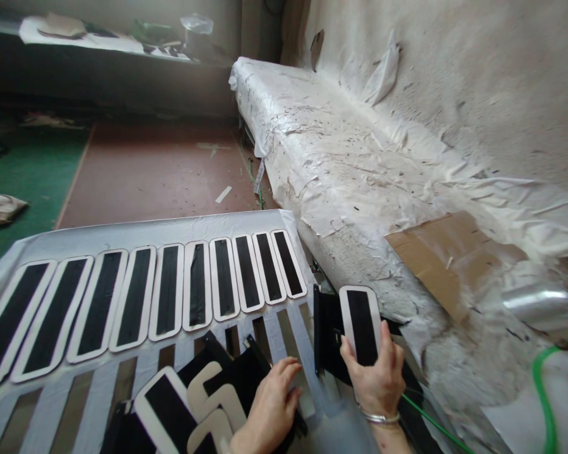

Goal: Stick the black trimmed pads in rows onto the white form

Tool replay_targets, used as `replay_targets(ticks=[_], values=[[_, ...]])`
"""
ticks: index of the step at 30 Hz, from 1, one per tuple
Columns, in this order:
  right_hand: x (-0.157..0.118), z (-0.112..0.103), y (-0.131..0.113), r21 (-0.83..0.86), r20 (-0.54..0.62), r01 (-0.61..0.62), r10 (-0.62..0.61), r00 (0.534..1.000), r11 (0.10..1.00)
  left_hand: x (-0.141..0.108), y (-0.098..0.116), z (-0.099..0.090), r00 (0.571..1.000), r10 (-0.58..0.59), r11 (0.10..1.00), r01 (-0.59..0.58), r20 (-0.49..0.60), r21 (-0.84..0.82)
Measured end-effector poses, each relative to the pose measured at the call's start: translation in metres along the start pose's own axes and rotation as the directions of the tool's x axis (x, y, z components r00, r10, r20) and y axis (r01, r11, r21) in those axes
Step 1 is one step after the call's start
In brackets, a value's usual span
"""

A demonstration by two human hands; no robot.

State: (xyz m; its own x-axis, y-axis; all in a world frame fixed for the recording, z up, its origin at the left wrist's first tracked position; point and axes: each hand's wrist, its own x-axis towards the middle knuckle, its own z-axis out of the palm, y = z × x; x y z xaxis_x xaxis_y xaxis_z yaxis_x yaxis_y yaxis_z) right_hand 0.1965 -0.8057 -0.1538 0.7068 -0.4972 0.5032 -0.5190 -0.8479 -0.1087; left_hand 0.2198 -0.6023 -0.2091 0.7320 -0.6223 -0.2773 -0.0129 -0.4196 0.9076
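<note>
My right hand (376,372) grips a rounded white-edged panel (362,325) with a black centre strip, holding it upright by its lower sides. Black material (326,334) lies just behind and left of that panel. My left hand (274,400) has its fingers curved and apart, with nothing visible between them. Beside it is a loose pile of similar panels (168,410) and black pieces (243,372), partly covered by my left hand. A row of several white-edged panels (197,284) lies side by side on the grey slatted table (151,228).
A bench under white, stained sheeting (312,139) runs along the right, carrying cardboard (449,258) and a silver cylinder (544,306). A green hose (542,391) curves at lower right. Behind the table is a reddish-brown floor board (165,170); a shelf holds cloths (80,34).
</note>
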Motion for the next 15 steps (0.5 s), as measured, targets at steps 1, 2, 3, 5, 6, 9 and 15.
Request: replay_targets(ticks=[1,2,3,5,6,9,15], values=[[-0.001,0.002,0.000,-0.005,-0.012,0.016,-0.016,1.000,1.000,0.001,0.001,0.000,1.000,-0.002,1.000,0.001,0.022,0.028],[0.000,0.004,0.001,-0.014,-0.024,0.031,-0.031,0.999,0.999,0.001,0.002,0.000,0.999,-0.003,0.999,0.000,0.045,0.054],[0.000,0.005,0.002,-0.025,-0.032,0.048,-0.049,0.998,0.999,0.002,0.003,-0.001,0.998,0.000,0.997,-0.005,0.068,0.077],[0.004,0.004,0.003,-0.048,-0.062,0.065,-0.068,0.996,0.997,0.002,0.006,-0.004,0.993,0.015,0.994,-0.028,0.120,0.107],[0.007,0.003,0.003,-0.057,-0.076,0.064,-0.069,0.995,0.996,0.002,0.008,-0.005,0.989,0.023,0.992,-0.040,0.145,0.117],[0.015,0.001,0.003,-0.042,-0.071,0.051,-0.054,0.996,0.998,0.005,0.010,-0.005,0.980,0.024,0.987,-0.055,0.198,0.154],[0.003,0.011,0.005,0.011,-0.026,0.007,-0.006,1.000,1.000,0.009,-0.003,0.009,0.979,0.013,0.978,-0.055,0.204,0.201]])
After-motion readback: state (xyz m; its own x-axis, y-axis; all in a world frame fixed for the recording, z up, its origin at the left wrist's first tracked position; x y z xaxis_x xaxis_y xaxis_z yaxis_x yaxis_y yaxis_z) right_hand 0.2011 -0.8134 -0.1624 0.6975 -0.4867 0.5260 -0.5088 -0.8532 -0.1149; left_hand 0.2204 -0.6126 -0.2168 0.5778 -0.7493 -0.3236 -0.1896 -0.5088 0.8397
